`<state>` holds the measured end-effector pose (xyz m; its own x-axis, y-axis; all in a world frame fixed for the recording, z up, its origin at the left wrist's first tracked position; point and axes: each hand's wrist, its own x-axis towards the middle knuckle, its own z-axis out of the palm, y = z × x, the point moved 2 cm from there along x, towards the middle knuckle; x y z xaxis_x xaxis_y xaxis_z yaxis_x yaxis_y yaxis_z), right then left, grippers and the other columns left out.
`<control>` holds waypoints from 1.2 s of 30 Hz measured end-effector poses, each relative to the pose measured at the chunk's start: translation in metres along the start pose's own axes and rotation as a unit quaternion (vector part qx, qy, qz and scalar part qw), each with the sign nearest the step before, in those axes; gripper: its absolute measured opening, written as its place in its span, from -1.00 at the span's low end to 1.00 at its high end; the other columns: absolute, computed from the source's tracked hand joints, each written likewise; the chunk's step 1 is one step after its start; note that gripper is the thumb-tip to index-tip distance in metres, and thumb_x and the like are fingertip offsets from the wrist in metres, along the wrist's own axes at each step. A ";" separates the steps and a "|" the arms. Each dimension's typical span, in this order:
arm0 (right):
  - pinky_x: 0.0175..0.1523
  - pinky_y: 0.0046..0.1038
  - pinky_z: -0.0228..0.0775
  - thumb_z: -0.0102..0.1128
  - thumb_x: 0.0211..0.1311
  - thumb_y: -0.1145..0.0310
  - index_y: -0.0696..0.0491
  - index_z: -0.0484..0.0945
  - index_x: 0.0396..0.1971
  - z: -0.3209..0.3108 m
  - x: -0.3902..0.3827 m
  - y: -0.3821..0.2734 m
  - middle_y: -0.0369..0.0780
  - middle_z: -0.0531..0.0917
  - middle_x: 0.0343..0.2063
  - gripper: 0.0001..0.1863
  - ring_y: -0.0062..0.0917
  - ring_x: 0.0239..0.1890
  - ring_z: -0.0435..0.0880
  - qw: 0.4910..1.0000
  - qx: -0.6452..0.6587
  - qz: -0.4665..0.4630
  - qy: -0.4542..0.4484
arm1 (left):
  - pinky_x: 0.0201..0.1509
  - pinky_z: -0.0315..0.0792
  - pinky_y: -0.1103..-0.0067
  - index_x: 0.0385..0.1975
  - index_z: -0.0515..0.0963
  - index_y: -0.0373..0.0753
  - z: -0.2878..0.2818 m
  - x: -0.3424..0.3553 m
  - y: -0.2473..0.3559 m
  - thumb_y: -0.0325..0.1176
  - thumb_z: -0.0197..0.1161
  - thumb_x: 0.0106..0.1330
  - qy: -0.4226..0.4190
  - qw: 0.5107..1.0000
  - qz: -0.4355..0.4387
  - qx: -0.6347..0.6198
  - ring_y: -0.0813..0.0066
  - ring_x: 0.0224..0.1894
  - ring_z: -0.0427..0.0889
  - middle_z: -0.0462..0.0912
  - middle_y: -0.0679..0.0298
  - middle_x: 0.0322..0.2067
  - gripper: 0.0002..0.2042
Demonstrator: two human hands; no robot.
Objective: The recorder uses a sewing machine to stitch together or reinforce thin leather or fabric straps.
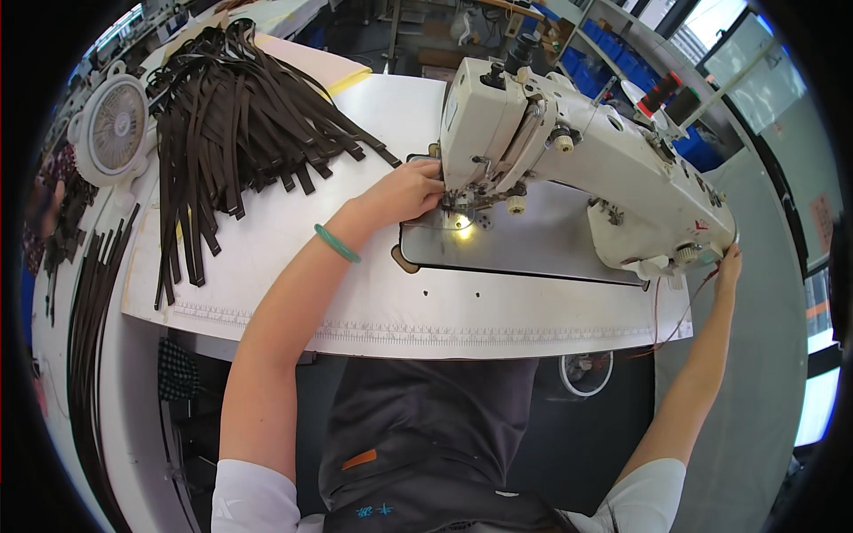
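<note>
A white sewing machine (657, 191) stands on the white table, its small lamp lit beside the needle area (462, 222). My left hand (409, 191), below a green bangle (337, 243), is at the left of the needle with its fingers bent and closed. What those fingers hold, if anything, is hidden behind the hand and the machine head. At the machine's far right end, my right hand (729, 266) grips the edge of the handwheel, which is mostly out of sight. Reddish thread (684, 315) hangs near that hand.
A heap of dark brown straps (240, 115) covers the table's left side. More long straps (93, 320) hang over a surface farther left, near a white fan (114, 129). Red and dark thread spools (659, 93) stand behind the machine. A printed ruler (391, 335) runs along the table's front edge.
</note>
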<state>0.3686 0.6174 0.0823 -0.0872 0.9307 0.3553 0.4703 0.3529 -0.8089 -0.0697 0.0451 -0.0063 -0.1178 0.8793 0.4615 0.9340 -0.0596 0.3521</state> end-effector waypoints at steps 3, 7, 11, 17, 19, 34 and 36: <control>-0.23 -0.50 0.39 -0.21 0.33 0.02 0.08 0.42 -0.16 0.007 -0.009 0.014 -0.26 0.53 -0.28 -0.57 -0.59 -0.30 0.51 0.989 0.138 -0.044 0.002 | 0.02 0.31 0.39 -0.50 0.60 -0.28 -0.005 0.002 0.004 -0.41 0.18 0.03 0.067 0.995 0.064 0.036 0.26 -0.10 0.46 0.53 0.20 -0.30 -0.89; -0.29 -0.55 0.38 -0.19 0.31 0.01 0.10 0.39 -0.18 0.003 -0.021 -0.002 -0.26 0.53 -0.33 -0.57 -0.59 -0.39 0.49 0.999 0.044 0.013 -0.006 | -0.08 0.34 0.40 -0.67 0.57 -0.22 -0.017 -0.003 0.028 -0.28 0.26 -0.01 -0.064 0.983 -0.092 0.145 0.35 -0.25 0.48 0.49 0.29 -0.51 -0.84; -0.35 -0.56 0.39 -0.20 0.31 0.01 0.11 0.38 -0.17 0.001 -0.028 -0.012 -0.25 0.53 -0.40 -0.56 -0.61 -0.41 0.50 0.997 -0.073 -0.009 -0.036 | -0.31 0.42 0.47 -0.68 0.57 -0.20 -0.007 -0.020 0.039 -0.29 0.28 -0.03 0.027 0.981 -0.141 0.129 0.41 -0.35 0.49 0.47 0.35 -0.56 -0.86; -0.44 -0.59 0.40 -0.20 0.32 0.03 0.13 0.38 -0.17 0.006 -0.027 -0.007 -0.24 0.53 -0.42 -0.57 -0.62 -0.50 0.49 0.999 0.025 -0.013 -0.027 | -0.37 0.43 0.51 -0.53 0.63 -0.18 0.001 -0.024 0.031 -0.41 0.26 -0.03 0.109 0.990 -0.081 0.042 0.41 -0.38 0.48 0.47 0.34 -0.56 -0.93; -0.45 -0.58 0.40 -0.20 0.32 0.04 0.14 0.38 -0.17 0.005 -0.023 -0.005 -0.24 0.53 -0.43 -0.57 -0.61 -0.53 0.49 0.998 0.061 -0.020 -0.020 | -0.38 0.43 0.51 -0.53 0.62 -0.16 0.002 -0.022 0.032 -0.43 0.24 -0.04 0.100 0.991 -0.076 0.038 0.41 -0.36 0.47 0.46 0.34 -0.57 -0.93; -0.43 -0.55 0.40 -0.18 0.33 0.06 0.08 0.34 -0.19 0.047 -0.062 0.012 -0.24 0.50 -0.36 -0.64 -0.59 -0.46 0.50 0.969 0.224 -0.090 0.054 | -0.37 0.45 0.53 -0.50 0.63 -0.17 -0.001 -0.026 0.033 -0.47 0.20 -0.06 0.101 0.993 -0.051 0.046 0.39 -0.36 0.47 0.48 0.33 -0.55 -0.88; -0.29 -0.54 0.39 -0.17 0.33 0.05 0.07 0.31 -0.20 0.045 -0.068 0.005 -0.26 0.49 -0.32 -0.64 -0.59 -0.35 0.48 0.979 0.195 -0.058 0.020 | -0.36 0.45 0.53 -0.49 0.64 -0.15 -0.002 -0.028 0.032 -0.49 0.21 -0.09 0.086 0.995 -0.027 0.047 0.40 -0.36 0.48 0.50 0.34 -0.52 -0.85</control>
<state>0.3379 0.5600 0.0328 -0.0815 0.8804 0.4671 0.0881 0.4732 -0.8765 -0.0376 0.0178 -0.0060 -0.2162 0.7858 0.5795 0.9513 0.0360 0.3061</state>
